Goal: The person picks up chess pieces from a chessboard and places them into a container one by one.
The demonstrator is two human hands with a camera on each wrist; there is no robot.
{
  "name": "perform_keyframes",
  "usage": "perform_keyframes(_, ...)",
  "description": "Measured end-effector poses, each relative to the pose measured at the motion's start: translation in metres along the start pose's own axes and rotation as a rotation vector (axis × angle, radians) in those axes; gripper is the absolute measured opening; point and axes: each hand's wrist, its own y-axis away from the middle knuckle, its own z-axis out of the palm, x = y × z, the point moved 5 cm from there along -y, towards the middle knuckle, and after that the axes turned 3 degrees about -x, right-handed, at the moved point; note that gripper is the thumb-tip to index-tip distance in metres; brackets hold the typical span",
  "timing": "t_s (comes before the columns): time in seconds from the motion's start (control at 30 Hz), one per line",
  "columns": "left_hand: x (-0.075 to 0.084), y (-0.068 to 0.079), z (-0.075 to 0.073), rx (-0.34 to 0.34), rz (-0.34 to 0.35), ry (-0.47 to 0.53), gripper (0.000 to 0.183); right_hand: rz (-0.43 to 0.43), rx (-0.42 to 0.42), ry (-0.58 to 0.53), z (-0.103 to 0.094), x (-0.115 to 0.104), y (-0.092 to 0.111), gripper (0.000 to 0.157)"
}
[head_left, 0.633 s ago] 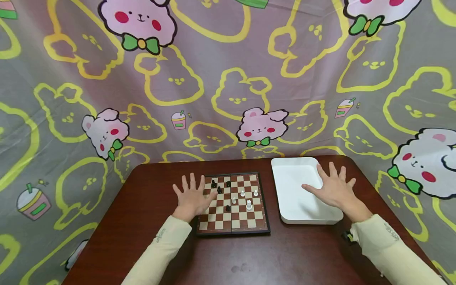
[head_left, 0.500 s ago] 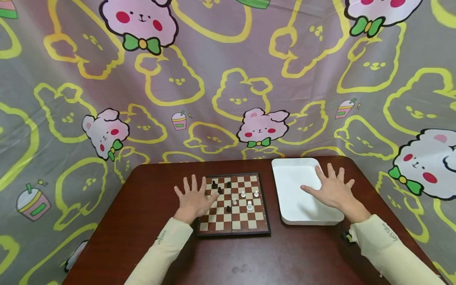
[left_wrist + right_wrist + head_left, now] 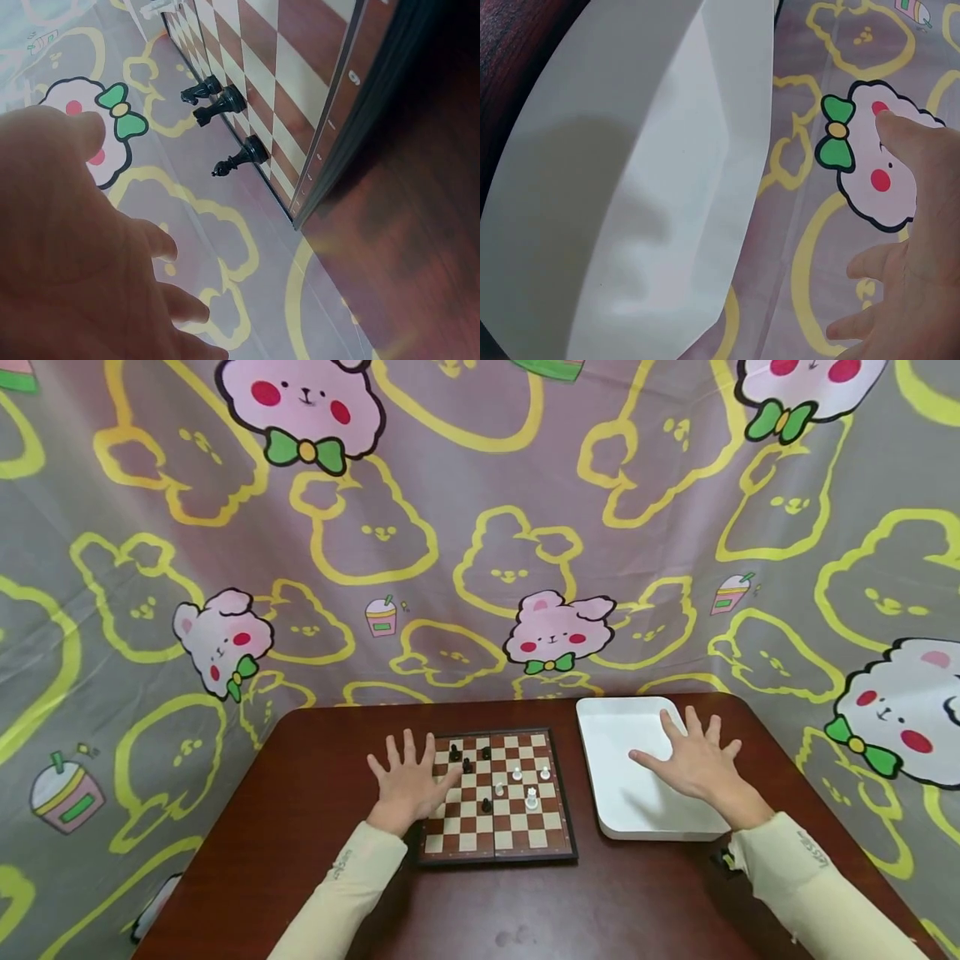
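My left hand hovers with spread fingers over the left edge of a chessboard, holding nothing. Several black pieces stand on the board, among them a black bishop and a black pawn. On the right half are several white pieces, including a taller white piece and a white pawn. My right hand, fingers spread too, is held above the right side of a white tray. In the right wrist view the tray has nothing in it but shadows.
Board and tray lie side by side on a dark reddish-brown table. A patterned cloth hangs behind and along both sides. A small dark object shows by the right cuff, too little of it visible to identify.
Both hands stay spread in nearly the same places. The head view has shifted slightly, so the board and tray appear a little lower and further right. No piece has visibly moved.
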Motion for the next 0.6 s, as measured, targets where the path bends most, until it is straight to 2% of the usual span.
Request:
perform_keyframes(0.33, -0.005, 0.000, 0.001, -0.023, 0.010, 0.031, 0.085, 0.003, -0.006, 0.000, 0.000, 0.000, 0.000, 0.103)
perform_keyframes(0.47, -0.008, 0.002, 0.007, -0.086, 0.056, 0.041, 0.086, -0.050, 0.013, -0.050, 0.003, -0.004, 0.000, 0.096)
perform_keyframes(0.6, -0.010, 0.002, 0.016, -0.190, 0.127, 0.065, 0.089, -0.123, 0.026, -0.143, 0.005, -0.012, 0.001, 0.085)
